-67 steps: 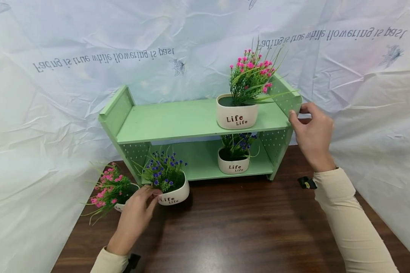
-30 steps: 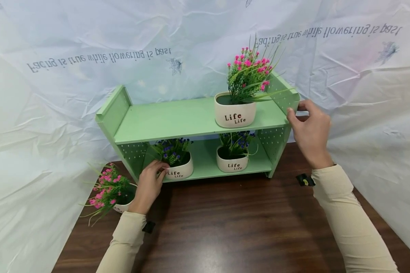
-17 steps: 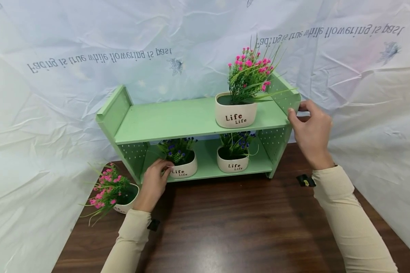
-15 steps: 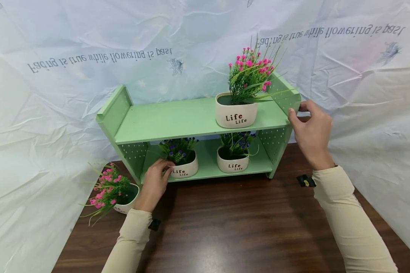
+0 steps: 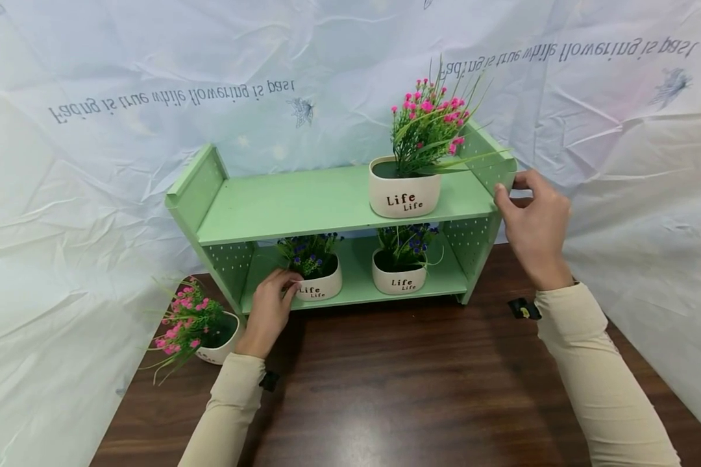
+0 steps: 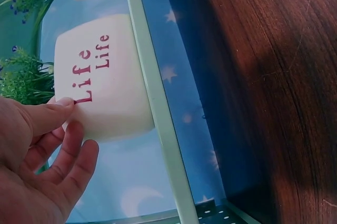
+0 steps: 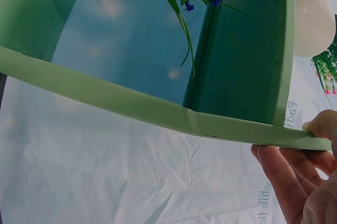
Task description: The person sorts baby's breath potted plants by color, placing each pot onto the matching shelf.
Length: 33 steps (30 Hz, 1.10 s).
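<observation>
Flowerpot (image 5: 326,287) on green shelf (image 5: 357,275), pale cloth (image 5: 350,78) behind

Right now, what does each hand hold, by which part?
Left hand: left blue-flowered pot, by its left end. Right hand: green shelf, by the front edge of its right panel.

I'm watching pale, creased cloth (image 5: 87,201) on three sides, lettering (image 5: 172,102) printed across it. And light (image 5: 355,425) gleams off the dark tabletop (image 5: 420,363)!

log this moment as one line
left grip: pinches left blue-flowered pot on lower shelf; right grip: holds rack side; one pink-flowered pot: on table
</observation>
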Motion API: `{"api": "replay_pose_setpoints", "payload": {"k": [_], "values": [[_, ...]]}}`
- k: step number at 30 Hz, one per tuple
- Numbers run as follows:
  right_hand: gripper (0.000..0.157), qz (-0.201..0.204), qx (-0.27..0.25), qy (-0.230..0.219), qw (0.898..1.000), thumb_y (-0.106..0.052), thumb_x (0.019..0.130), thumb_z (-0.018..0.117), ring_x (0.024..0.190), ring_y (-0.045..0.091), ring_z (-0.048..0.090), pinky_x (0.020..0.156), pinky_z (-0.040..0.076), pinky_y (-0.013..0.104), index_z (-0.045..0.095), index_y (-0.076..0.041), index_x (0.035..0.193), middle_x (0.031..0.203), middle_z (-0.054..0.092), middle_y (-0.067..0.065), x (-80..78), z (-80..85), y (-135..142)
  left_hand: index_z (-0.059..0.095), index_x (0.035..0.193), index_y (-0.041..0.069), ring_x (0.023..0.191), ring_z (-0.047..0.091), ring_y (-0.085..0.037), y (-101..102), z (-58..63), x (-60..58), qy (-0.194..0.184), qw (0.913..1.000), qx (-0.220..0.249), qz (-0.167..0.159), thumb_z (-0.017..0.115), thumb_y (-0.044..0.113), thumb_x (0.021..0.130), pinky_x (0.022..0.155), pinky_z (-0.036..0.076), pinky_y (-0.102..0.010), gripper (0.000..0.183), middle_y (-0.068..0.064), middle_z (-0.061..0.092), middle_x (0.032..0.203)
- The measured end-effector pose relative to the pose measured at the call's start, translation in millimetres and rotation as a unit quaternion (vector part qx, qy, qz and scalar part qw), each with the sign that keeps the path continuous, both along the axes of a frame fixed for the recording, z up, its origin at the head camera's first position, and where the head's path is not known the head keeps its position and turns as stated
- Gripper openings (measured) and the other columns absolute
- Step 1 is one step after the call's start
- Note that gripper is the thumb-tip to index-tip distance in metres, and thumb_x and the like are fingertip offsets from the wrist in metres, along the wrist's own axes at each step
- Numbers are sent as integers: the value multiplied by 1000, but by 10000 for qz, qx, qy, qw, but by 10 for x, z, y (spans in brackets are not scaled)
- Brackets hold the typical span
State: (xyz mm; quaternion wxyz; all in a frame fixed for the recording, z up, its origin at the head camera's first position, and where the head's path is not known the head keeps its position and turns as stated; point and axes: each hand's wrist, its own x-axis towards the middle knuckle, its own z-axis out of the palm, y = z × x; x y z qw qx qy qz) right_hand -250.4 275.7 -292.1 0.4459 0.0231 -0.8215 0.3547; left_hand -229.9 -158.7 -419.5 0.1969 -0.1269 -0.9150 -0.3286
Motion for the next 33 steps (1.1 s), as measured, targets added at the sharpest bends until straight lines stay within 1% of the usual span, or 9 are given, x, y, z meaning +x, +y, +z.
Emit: {"api": "replay_pose_setpoints", "payload": {"k": [7,16,26,33], "values": [[21,-44,38,71,10000,-15,97,74,69,-31,45,72,38,4,74,4,106,102,79,18,-5,-4,4,77,108,5,98,72,-30,0,7,-2,-8,10000,-39,-4,72,6,100,84,58,-49,9,-10,73,110],[21,-21,18,52,10000,-16,98,74,70,-31,48,70,40,5,75,3,106,102,80,16,-3,-6,4,77,108,5,99,72,-30,-3,17,6,-22,10000,-59,-31,71,6,101,85,58,-50,9,-11,73,110],[21,22,-42,-2,10000,-15,98,73,71,-34,47,67,39,-1,74,4,106,103,79,18,-1,1,6,77,108,4,103,70,-32,4,86,30,-119,9998,-181,-37,69,5,102,87,56,-52,10,-13,73,111],[22,24,-33,-18,10000,-15,98,73,71,-35,47,67,38,-2,74,4,108,104,79,17,2,4,3,76,109,5,104,70,-31,4,80,28,-226,9997,-106,-21,69,6,102,86,56,-50,10,-11,72,113]]}}
